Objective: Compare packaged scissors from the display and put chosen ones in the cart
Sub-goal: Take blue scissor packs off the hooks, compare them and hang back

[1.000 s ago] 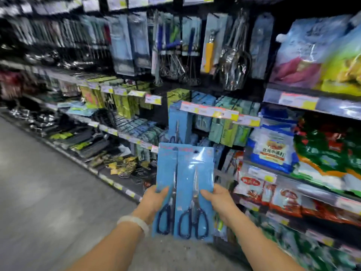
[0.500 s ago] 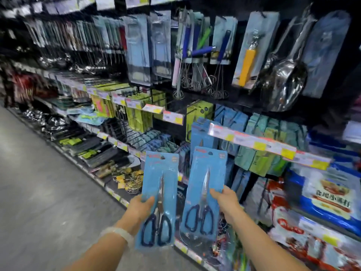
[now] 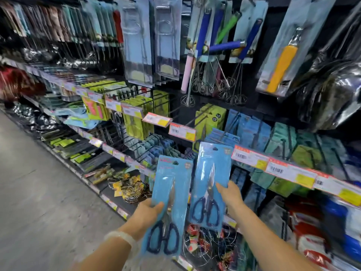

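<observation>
I hold two blue blister cards, each with dark-handled scissors sealed inside. My left hand grips the lower-left scissors pack by its left edge, thumb across the front. The right scissors pack sits higher and closer to the shelf, gripped at its right edge by my right hand. A narrow gap separates the two cards. Behind them hang more blue scissors packs on display pegs. No cart is in view.
Shelves run along the right and away to the left. Whisks with coloured handles and bagged ladles hang above. Price-tag rails jut out at hand height. Wire racks lie on the bottom shelf. Grey aisle floor spreads to the left.
The two packs, held side by side and touching a second ago, have come apart. The right pack rose toward the shelf. My view has moved closer to the display.
</observation>
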### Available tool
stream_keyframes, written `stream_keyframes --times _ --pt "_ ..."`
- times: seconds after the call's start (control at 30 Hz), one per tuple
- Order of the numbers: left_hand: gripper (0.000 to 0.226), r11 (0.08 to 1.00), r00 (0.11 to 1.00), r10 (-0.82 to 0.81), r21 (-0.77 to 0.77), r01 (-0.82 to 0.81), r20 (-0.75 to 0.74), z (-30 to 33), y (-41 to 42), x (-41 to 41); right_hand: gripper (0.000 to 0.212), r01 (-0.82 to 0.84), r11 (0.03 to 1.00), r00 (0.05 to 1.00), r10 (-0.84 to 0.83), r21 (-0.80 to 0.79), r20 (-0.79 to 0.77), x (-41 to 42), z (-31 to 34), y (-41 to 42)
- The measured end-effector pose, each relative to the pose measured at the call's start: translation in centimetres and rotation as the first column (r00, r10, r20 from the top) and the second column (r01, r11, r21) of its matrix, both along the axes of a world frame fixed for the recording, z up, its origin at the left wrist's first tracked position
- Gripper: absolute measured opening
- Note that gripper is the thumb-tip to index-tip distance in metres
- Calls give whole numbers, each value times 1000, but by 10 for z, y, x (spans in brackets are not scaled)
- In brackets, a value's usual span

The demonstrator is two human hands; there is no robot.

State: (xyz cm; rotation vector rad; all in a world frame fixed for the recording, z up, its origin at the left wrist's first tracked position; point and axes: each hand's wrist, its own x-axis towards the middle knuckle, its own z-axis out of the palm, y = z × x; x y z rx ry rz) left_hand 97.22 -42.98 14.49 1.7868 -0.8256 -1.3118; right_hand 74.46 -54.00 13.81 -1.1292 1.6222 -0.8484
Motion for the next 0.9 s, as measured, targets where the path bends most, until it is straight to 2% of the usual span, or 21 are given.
stream_keyframes --times 0.1,0.27,0.37,0.57,0.7,0.8,0.9 --pt "12 998 998 -56 10 56 -5 -4 -25 4 28 74 997 997 -74 19 -24 1 -7 -5" --pt "14 982 982 -188 3 188 -20 -3 -64 13 50 164 980 986 -161 108 -36 13 -8 -23" --pt "16 972 970 -236 -4 236 -59 -3 -85 21 55 208 970 976 -198 123 -91 18 -5 -39" --pt "17 928 928 -372 -4 372 -19 -11 -108 37 61 235 959 962 -205 160 -182 23 -3 -67" --pt "18 900 903 -430 73 431 -27 -14 -117 38 66 258 944 960 -226 208 -166 24 3 -81" --pt "11 878 877 -477 77 472 59 -12 -122 33 66 271 919 962 -246 286 -118 24 13 -87" --pt "21 872 874 -486 82 483 22 -14 -126 31 66 255 906 966 -220 338 -136 26 18 -76"
